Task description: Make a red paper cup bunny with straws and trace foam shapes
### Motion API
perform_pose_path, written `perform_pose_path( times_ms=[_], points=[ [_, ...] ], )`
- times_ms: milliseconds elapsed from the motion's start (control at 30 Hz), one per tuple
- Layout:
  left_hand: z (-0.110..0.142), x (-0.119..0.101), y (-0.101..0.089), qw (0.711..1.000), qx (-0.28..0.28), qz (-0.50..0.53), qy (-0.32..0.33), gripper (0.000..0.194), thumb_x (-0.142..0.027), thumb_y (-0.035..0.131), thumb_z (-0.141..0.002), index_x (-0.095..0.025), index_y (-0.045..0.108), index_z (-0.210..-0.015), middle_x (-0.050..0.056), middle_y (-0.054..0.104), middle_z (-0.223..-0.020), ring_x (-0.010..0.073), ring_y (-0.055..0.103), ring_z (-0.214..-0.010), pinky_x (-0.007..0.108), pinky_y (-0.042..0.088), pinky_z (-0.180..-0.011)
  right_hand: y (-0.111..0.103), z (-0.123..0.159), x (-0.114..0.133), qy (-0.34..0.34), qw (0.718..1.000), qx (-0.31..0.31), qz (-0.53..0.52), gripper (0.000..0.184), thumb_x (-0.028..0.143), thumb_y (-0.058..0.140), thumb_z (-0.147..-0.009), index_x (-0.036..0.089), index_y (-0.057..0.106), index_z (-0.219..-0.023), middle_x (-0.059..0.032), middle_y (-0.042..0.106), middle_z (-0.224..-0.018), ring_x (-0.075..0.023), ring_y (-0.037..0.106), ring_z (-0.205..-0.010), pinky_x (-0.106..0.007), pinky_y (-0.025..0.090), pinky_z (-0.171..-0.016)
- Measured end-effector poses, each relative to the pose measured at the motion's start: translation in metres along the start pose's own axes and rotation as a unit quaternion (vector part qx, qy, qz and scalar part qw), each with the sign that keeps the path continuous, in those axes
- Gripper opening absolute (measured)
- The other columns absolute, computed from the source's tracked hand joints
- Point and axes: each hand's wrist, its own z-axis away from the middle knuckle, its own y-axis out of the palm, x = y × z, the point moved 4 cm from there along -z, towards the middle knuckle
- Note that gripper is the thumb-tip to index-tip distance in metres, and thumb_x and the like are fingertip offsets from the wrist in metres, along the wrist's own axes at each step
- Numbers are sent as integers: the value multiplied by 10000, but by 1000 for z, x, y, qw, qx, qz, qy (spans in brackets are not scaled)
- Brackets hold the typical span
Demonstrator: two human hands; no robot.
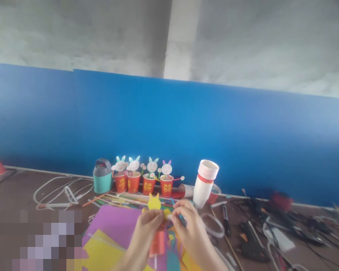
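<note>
A red paper cup (157,244) stands in front of me. Above its rim shows a yellow paper animal head (154,202) with two pointed ears. My left hand (147,230) is closed at the cup's upper part, thumb and fingers near the rim. From the right, my right hand (188,222) pinches a small blue-and-white stick (182,218) close to a yellow paper piece (167,213) beside the head. Fingers hide much of the rim and of the stick.
Behind stand several red cups (149,184) with paper rabbit heads, a teal container (102,177) and stacked white cups (205,184). Purple paper (115,218) and yellow paper (101,244) lie at left. A glue gun (252,242) and cables lie right. A blue partition (169,124) rises behind.
</note>
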Motion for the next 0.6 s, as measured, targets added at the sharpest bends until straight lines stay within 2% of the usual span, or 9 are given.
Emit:
perform_pose_path(
  times_ms=[167, 400, 600],
  points=[
    [7, -6, 7, 999, 14, -31, 3, 253, -373, 744, -624, -132, 667, -639, 24, 660, -647, 156, 612, -687, 225, 424, -642, 4, 1, -3, -20, 999, -14, 31, 171, 152, 464, -868, 194, 513, -710, -69, 549, -925, -205, 544, -905, -316, 449, -796],
    [7, -5, 9, 999, 32, -34, 7, 303, -420, 738, -632, -125, 673, -658, 23, 647, -625, 153, 591, -665, 240, 428, -654, 4, 3, -3, -52, 995, -15, 88, 155, 84, 494, -829, 194, 517, -722, -53, 554, -912, -204, 541, -883, -331, 431, -774],
    [0, 3, 7, 998, 49, -12, 26, 376, -452, 815, -540, -131, 639, -626, -8, 603, -562, 113, 520, -555, 230, 380, -566, 3, 5, 2, -67, 986, -40, 148, 136, 96, 540, -800, 195, 529, -708, -45, 578, -872, -215, 566, -857, -343, 428, -749]
  ],
)
